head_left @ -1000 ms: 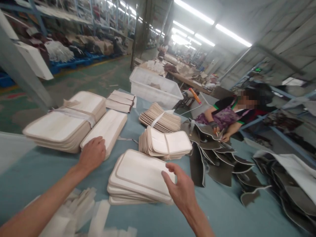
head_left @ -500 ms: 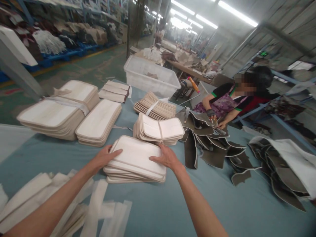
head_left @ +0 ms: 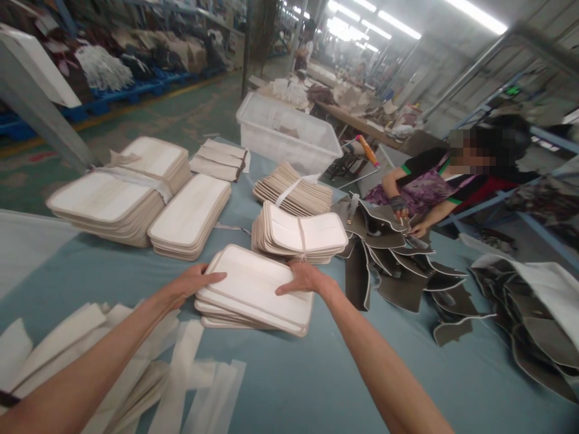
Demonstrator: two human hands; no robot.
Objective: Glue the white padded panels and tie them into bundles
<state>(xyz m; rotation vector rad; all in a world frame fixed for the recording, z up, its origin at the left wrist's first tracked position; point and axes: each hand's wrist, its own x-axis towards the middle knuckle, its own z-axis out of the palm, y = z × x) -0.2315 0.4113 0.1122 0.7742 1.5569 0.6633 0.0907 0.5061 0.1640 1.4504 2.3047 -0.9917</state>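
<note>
A loose stack of white rounded-corner panels with beige edges (head_left: 256, 286) lies on the blue-green table in front of me, its layers a little out of line. My left hand (head_left: 195, 283) grips the left end, thumb on the top panel and fingers down the side, mostly hidden. At the far right corner my right hand (head_left: 302, 278) holds the same stack, its thumb also on top. Just behind stands a bundle of white panels tied with a band (head_left: 301, 232). A second tied bundle (head_left: 294, 190), fanned out, lies beyond it.
Further panel stacks (head_left: 190, 214) and a large banded pile (head_left: 113, 196) stand left. White strips (head_left: 176, 374) lie in front. Dark curved pieces (head_left: 398, 265) spread rightward, where a co-worker (head_left: 420, 181) handles some. A translucent bin (head_left: 289, 132) stands behind.
The view has shifted slightly, so the surroundings sit a little further right. Both hands remain on the panel stack; its upper layers appear slightly shifted against the lower ones.
</note>
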